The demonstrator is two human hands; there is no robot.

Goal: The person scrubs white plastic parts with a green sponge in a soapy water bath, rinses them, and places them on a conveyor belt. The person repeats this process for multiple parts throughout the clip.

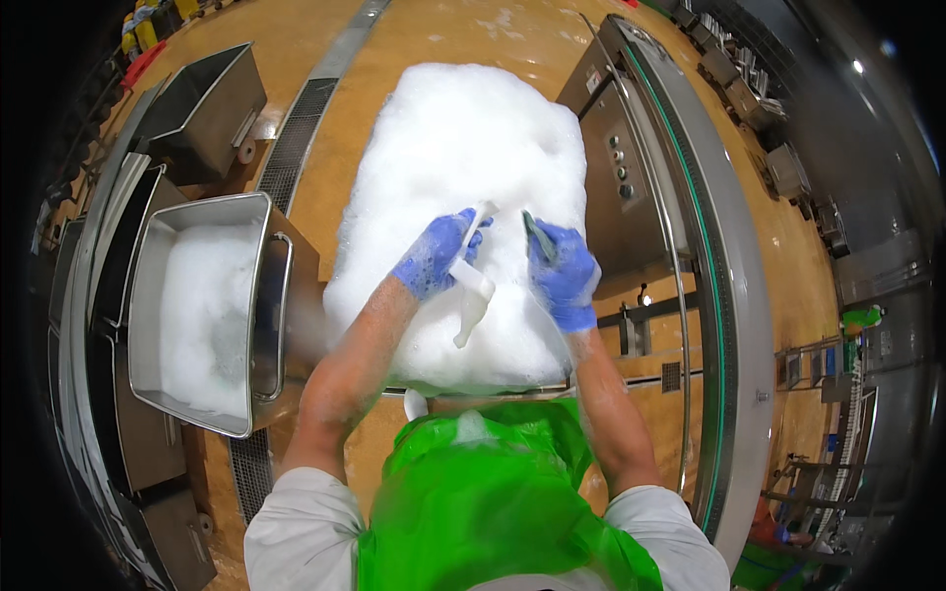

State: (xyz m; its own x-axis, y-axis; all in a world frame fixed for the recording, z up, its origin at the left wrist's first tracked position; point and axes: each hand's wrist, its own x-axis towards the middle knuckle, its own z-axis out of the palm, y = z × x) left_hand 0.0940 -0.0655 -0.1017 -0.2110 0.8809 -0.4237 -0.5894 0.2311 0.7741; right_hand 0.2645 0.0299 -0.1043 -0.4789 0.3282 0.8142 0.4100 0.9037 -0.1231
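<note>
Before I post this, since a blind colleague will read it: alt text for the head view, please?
The blue-gloved left hand holds a white, oddly shaped part and the right hand a greenish pad, over heaped white foam. A metal bin of foam stands at left.

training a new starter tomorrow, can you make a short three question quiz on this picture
1. Multiple choice: which hand holds the grey-green pad?
a) left
b) right
c) neither
2. True or false: both gloves are yellow.
3. Fill in the gap: the open metal bin to the left of the large foam mound has white ____ inside.

Key:
1. b: the right hand holds it, while the left hand holds a white piece.
2. False: both are blue.
3. foam
</note>
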